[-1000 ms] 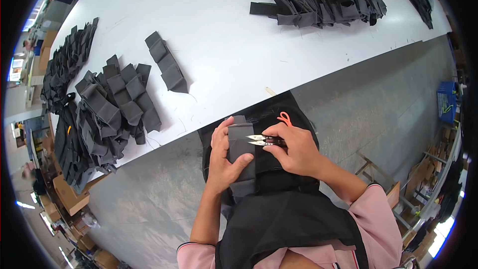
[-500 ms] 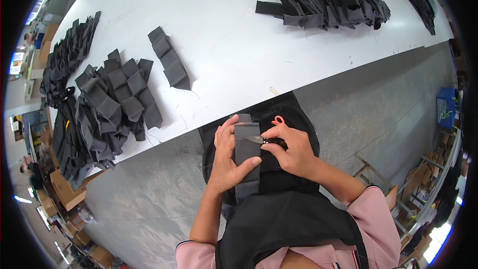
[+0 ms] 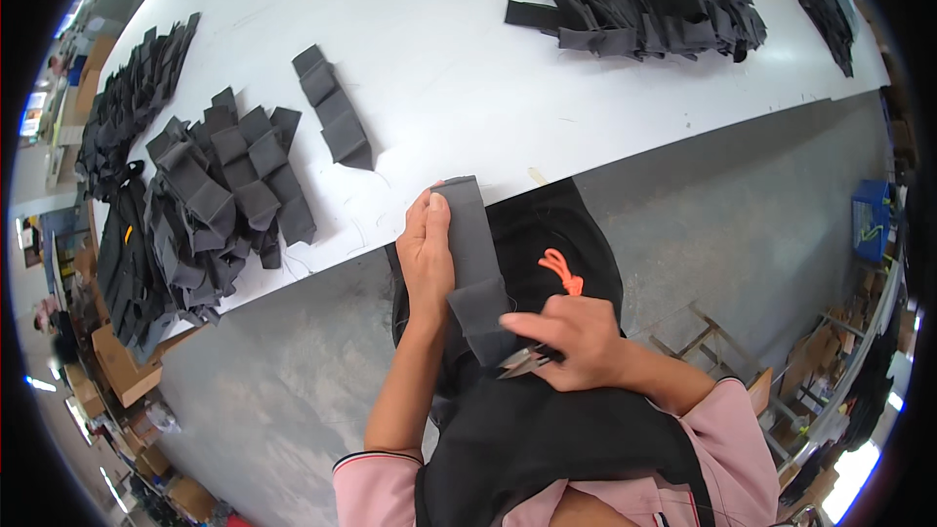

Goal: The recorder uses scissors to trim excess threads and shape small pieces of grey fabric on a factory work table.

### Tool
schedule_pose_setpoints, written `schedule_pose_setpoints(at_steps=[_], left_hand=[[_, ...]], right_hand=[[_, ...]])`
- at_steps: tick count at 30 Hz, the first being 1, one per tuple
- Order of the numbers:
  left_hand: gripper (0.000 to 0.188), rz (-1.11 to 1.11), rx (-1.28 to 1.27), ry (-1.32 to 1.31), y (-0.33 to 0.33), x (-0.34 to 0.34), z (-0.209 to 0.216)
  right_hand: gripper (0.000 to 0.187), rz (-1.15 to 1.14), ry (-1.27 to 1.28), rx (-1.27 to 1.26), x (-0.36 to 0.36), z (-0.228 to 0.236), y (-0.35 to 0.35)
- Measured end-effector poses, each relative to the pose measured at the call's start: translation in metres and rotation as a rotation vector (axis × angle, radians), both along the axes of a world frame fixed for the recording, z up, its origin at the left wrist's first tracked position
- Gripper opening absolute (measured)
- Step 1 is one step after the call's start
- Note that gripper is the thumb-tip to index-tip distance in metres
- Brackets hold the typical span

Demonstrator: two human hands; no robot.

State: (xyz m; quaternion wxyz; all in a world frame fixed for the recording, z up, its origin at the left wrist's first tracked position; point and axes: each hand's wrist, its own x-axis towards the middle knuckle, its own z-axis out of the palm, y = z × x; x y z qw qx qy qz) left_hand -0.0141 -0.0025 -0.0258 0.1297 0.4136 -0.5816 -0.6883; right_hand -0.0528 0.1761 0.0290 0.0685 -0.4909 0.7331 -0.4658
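My left hand [image 3: 426,252] grips the upper part of a dark grey folded fabric strip [image 3: 470,239], its thumb pressed on the strip's face. The strip hangs over my lap, with a creased flap at its lower end. Closed around small thread snips [image 3: 520,362], my right hand [image 3: 584,340] is beside that lower end, its index finger stretched toward the fabric's edge. The snips' metal blades point left, below the strip's end. An orange cord loop [image 3: 560,268] sticks out above the right hand. The snips' handle is mostly hidden in my palm.
On the white table [image 3: 429,68] lie a single grey strip [image 3: 333,107], a loose heap of strips [image 3: 229,171] at the left, and a large stack [image 3: 649,0] at the far right. A blue basket [image 3: 870,220] stands beyond the grey floor on the right.
My left hand has moved up toward the table edge with the strip, which now shows more of its length. The right hand and snips have moved down to the strip's lower end.
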Motion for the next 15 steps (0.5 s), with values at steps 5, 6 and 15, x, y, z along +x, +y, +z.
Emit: schedule_pose_setpoints(at_steps=[5, 6, 15], left_hand=[[0.040, -0.066, 0.232, 0.029, 0.007, -0.011, 0.010], [0.040, -0.061, 0.225, 0.029, 0.002, -0.001, 0.005], [0.036, -0.346, -0.129, 0.186, 0.023, 0.029, 0.053]], right_hand=[[0.037, -0.088, 0.228, -0.081, -0.012, -0.024, -0.012], [0.035, -0.099, 0.100, -0.126, -0.015, -0.020, -0.013], [0.011, -0.105, -0.751, -0.001, -0.036, -0.014, -0.031]])
